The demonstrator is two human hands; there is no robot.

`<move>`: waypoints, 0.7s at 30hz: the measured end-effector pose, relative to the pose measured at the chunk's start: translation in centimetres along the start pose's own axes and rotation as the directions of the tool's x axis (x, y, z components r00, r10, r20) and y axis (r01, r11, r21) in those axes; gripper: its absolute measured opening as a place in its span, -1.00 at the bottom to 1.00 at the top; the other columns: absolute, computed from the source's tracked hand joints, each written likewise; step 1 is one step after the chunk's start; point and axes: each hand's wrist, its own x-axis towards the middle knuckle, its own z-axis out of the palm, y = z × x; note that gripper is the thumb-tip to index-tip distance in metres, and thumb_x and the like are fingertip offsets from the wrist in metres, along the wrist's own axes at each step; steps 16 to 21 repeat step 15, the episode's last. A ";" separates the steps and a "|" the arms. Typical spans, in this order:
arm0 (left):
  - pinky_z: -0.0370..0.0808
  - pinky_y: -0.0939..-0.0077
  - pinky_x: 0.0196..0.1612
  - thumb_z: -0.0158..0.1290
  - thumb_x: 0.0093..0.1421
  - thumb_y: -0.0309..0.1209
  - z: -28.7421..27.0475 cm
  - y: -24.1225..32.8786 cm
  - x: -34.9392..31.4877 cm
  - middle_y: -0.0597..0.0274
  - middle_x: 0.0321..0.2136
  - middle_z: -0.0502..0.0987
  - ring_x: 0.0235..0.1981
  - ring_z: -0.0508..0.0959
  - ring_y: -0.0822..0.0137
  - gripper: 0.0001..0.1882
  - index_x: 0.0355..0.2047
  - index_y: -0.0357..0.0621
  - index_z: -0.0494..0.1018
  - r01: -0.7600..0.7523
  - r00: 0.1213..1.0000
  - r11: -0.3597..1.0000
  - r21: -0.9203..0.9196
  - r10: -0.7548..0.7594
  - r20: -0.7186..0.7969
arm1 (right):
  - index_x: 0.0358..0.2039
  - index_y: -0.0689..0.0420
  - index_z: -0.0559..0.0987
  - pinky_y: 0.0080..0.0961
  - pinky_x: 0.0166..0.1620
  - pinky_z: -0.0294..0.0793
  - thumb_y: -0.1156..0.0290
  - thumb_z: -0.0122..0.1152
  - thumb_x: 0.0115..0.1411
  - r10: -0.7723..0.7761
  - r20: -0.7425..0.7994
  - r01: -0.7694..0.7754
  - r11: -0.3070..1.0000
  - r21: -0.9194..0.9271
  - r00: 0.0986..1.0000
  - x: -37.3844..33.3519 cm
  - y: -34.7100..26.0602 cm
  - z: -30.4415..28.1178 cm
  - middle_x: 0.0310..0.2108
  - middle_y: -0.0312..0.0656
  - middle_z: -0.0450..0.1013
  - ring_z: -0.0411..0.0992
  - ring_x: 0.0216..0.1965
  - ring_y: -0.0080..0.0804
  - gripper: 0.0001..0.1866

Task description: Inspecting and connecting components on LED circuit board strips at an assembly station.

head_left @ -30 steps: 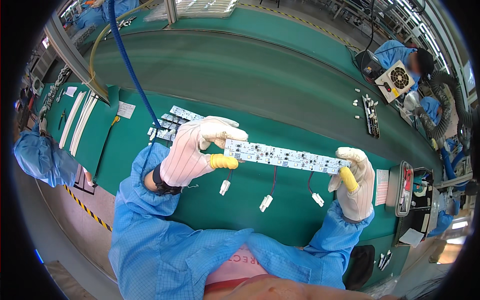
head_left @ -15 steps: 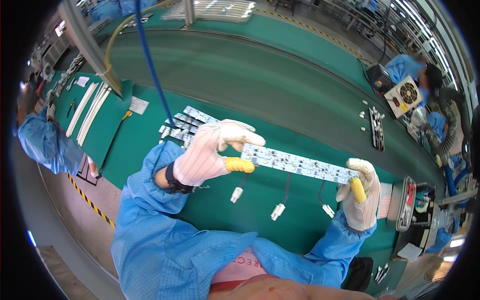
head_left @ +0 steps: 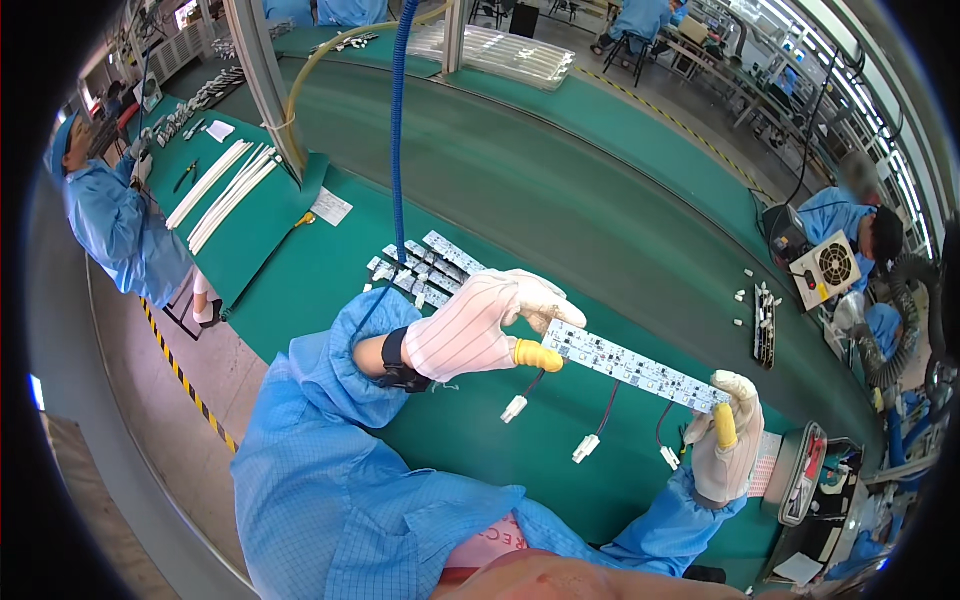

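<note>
Between my two hands I hold a long, narrow white circuit board (head_left: 635,367) with small components over its face. My left hand (head_left: 480,325), in a striped white glove with yellow finger cots, pinches its left end. At the other end my right hand (head_left: 728,440), gloved likewise, grips with thumb and fingers. Thin dark wires hang below the board, ending in white plug connectors: a left one (head_left: 514,408), a middle one (head_left: 586,448) and a right one (head_left: 669,458). Several similar boards (head_left: 455,252) lie on the green mat beyond my left hand.
A coiled blue hose (head_left: 398,140) hangs above the stacked boards. White strips (head_left: 230,195) and pliers (head_left: 186,176) lie at the left near a co-worker (head_left: 120,215). Rightward are a grey bin (head_left: 803,475), a fan unit (head_left: 826,268) and another worker. A green conveyor belt (head_left: 560,180) runs behind.
The view has swung, so most of the scene sits further right and lower. Both hands still hold the board, which slants more steeply down to the right in the picture.
</note>
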 end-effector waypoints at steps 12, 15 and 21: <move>0.47 0.46 -0.37 0.27 -0.11 0.05 -0.4 0.5 0.1 0.17 -0.23 0.60 -0.21 0.59 0.21 -0.45 -0.16 0.00 0.59 0.089 0.995 0.995 -0.040 -0.087 0.048 | -0.06 0.23 0.43 -0.87 -0.52 0.27 0.18 0.23 0.20 0.027 0.017 -0.028 0.998 0.057 1.000 -0.2 -0.4 0.2 -0.41 -0.32 0.40 0.37 -0.47 -0.70 -0.57; 0.47 0.49 -0.38 0.26 -0.10 0.07 0.0 0.3 0.3 0.16 -0.22 0.59 -0.25 0.60 0.22 -0.44 -0.16 -0.01 0.59 0.119 0.990 0.992 -0.032 -0.116 0.076 | -0.05 0.21 0.43 -0.86 -0.52 0.28 0.17 0.29 0.16 0.089 0.018 -0.090 0.995 0.047 0.996 -0.1 -0.4 -0.2 -0.40 -0.30 0.41 0.38 -0.50 -0.68 -0.53; 0.47 0.49 -0.38 0.26 -0.10 0.07 0.0 0.3 0.3 0.16 -0.22 0.59 -0.25 0.60 0.22 -0.44 -0.16 -0.01 0.59 0.119 0.990 0.992 -0.032 -0.116 0.076 | -0.05 0.21 0.43 -0.86 -0.52 0.28 0.17 0.29 0.16 0.089 0.018 -0.090 0.995 0.047 0.996 -0.1 -0.4 -0.2 -0.40 -0.30 0.41 0.38 -0.50 -0.68 -0.53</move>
